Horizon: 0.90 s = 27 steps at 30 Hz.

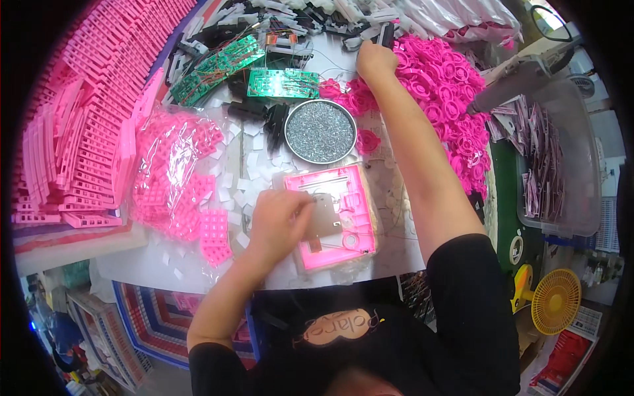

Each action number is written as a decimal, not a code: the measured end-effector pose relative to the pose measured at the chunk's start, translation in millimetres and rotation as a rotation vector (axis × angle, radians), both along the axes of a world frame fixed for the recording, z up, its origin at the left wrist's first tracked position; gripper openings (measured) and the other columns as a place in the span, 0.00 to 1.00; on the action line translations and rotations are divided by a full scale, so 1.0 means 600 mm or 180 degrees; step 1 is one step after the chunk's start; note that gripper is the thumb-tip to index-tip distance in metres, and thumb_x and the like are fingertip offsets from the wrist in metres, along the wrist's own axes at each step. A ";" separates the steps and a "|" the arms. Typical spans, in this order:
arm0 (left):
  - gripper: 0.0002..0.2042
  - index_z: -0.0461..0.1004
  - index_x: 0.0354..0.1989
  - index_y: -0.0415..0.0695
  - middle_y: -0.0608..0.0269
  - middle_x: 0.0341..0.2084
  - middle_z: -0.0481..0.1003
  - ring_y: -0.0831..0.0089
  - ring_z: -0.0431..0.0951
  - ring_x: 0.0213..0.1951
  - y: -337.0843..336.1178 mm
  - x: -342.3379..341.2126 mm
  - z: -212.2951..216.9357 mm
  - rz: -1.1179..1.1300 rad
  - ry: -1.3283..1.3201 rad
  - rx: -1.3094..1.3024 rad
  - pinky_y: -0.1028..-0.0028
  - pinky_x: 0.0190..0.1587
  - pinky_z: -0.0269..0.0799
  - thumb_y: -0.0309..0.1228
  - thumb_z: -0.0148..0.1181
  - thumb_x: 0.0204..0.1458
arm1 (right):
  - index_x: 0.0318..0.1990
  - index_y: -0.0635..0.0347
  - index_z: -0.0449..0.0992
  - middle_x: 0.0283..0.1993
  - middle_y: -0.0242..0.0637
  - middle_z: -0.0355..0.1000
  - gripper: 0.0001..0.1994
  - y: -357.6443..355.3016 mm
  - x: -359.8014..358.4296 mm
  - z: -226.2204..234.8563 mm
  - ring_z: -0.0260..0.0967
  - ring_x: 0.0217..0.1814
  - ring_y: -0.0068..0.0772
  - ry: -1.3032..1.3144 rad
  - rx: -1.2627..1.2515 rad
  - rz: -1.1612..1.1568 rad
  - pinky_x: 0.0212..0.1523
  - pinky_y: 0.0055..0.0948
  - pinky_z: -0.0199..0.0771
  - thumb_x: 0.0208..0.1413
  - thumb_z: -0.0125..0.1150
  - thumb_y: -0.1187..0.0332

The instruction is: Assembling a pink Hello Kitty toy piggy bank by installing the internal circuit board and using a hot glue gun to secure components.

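A pink plastic casing (pixel 362 211) lies face down on the table in front of me, on a padded wrapping. My left hand (pixel 276 223) is closed at its left side, with thumb and fingers pinched on the edge of a flat grey plate (pixel 324 218) over the casing. Inside the casing are a ring-shaped part and thin wires. My right hand (pixel 377 61) is stretched to the back of the table, closed around a black oblong part (pixel 386 34); its fingertips are mostly hidden. Just beyond the casing stands a round tin (pixel 321 131) of small silvery screws.
Green circuit boards (pixel 284 83) with wires lie at the back left, near black and white plastic parts. Pink ring parts (pixel 439 86) are heaped at right. Bagged pink keypads (pixel 173 175) and stacked pink casings (pixel 86 119) fill the left. A clear bin (pixel 573 165) stands far right.
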<state>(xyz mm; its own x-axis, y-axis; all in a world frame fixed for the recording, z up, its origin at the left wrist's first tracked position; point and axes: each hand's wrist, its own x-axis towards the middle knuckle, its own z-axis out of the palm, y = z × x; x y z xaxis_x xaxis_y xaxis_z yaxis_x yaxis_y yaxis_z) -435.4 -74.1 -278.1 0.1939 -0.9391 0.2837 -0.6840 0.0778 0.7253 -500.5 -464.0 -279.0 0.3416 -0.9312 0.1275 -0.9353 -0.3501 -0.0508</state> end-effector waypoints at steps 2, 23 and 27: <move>0.05 0.80 0.35 0.42 0.60 0.27 0.78 0.65 0.76 0.30 0.002 -0.002 0.001 0.0054 0.0095 0.0023 0.67 0.41 0.68 0.28 0.65 0.52 | 0.49 0.54 0.82 0.48 0.43 0.81 0.16 0.008 -0.018 0.010 0.80 0.50 0.49 -0.0437 -0.0174 -0.0029 0.49 0.48 0.79 0.55 0.60 0.62; 0.06 0.80 0.37 0.37 0.62 0.24 0.77 0.77 0.73 0.27 -0.004 -0.005 -0.015 0.0270 0.0704 0.0227 0.75 0.34 0.70 0.26 0.64 0.54 | 0.54 0.45 0.79 0.56 0.42 0.74 0.18 0.048 0.058 0.018 0.71 0.61 0.47 0.0806 -0.0319 0.1920 0.55 0.48 0.77 0.55 0.58 0.69; 0.06 0.80 0.36 0.38 0.57 0.25 0.78 0.69 0.76 0.27 -0.018 -0.013 -0.007 0.0380 0.0837 0.0141 0.71 0.33 0.71 0.28 0.64 0.53 | 0.52 0.53 0.76 0.46 0.44 0.78 0.20 0.033 0.014 0.027 0.78 0.46 0.52 -0.0847 -0.1022 0.0948 0.42 0.47 0.81 0.51 0.67 0.63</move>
